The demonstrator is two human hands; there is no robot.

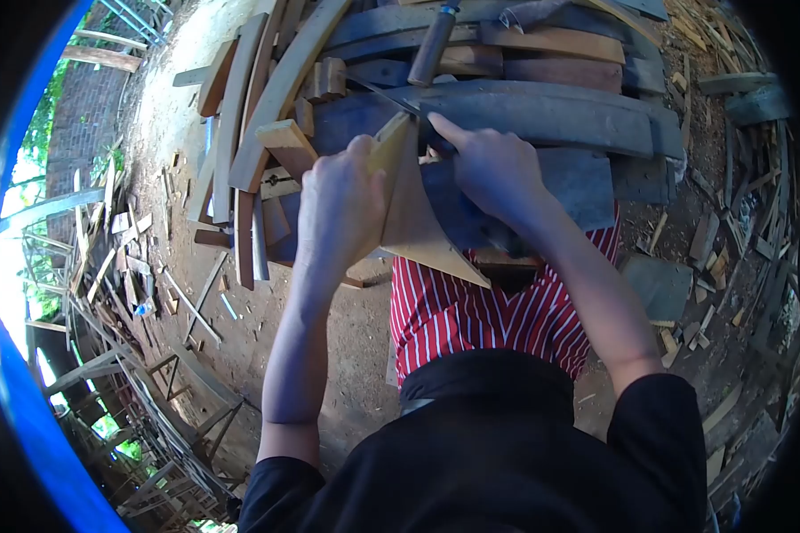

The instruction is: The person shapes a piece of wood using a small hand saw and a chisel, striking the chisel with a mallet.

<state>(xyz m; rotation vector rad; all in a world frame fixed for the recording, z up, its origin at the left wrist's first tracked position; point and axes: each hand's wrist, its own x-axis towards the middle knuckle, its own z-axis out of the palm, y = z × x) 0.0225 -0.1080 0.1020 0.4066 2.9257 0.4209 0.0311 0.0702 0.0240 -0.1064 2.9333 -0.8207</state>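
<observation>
My left hand [342,204] is closed around a pale, angled wooden piece [411,209], which tapers to a point near my lap. The upper end of the piece stands close to a thin, dark metal-bladed tool [384,95]. My right hand [498,169] is closed at the near end of this tool, index finger stretched along it; its handle is mostly hidden and I cannot tell its exact kind. Beneath both hands lie broad dark boards [524,111] with curved edges. Just beyond them rests a dark cylindrical handle [434,46] with a blue end.
Long curved wooden pieces [280,93] are stacked at the left of the work area. Shorter blocks [551,43] lie at the back. Wood scraps [133,258] litter the ground at left, and more offcuts [764,213] pile up at right. A flat grey board [656,286] lies beside my right leg.
</observation>
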